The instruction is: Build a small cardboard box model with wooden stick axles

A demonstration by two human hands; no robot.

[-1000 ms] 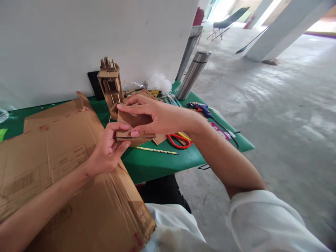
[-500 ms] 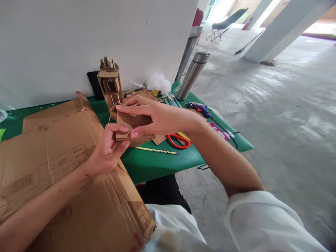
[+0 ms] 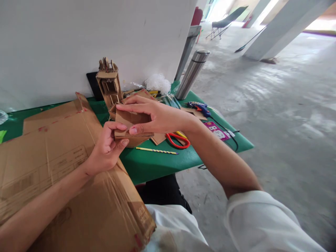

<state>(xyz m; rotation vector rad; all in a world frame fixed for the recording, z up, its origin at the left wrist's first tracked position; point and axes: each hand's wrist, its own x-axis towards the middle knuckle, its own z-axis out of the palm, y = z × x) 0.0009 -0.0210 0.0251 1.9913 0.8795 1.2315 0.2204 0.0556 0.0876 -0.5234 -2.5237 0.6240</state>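
Note:
A small open box of brown cardboard [image 3: 133, 140] is held between both hands above the table. My left hand [image 3: 107, 148] pinches its near left edge, thumb below and fingers above. My right hand [image 3: 154, 115] reaches across the top, its thumb on the near wall and its fingertips on the far left edge. Part of the box is hidden under that hand. Just behind stands a tall cardboard structure [image 3: 109, 84] with rounded pieces on top. Below the box lies a yellow pencil [image 3: 156, 151], and red-handled scissors [image 3: 177, 140] rest to the right.
A large flattened cardboard box [image 3: 65, 203] covers the left of the green table [image 3: 154, 168]. Toward the right are a blue glue gun [image 3: 198, 106], a steel flask [image 3: 193, 75] and a purple card [image 3: 216, 131]. White stringy material [image 3: 158, 83] sits by the wall.
Both hands and the small box have barely shifted. My right thumb has slid slightly along the near wall, with the grip on the box kept.

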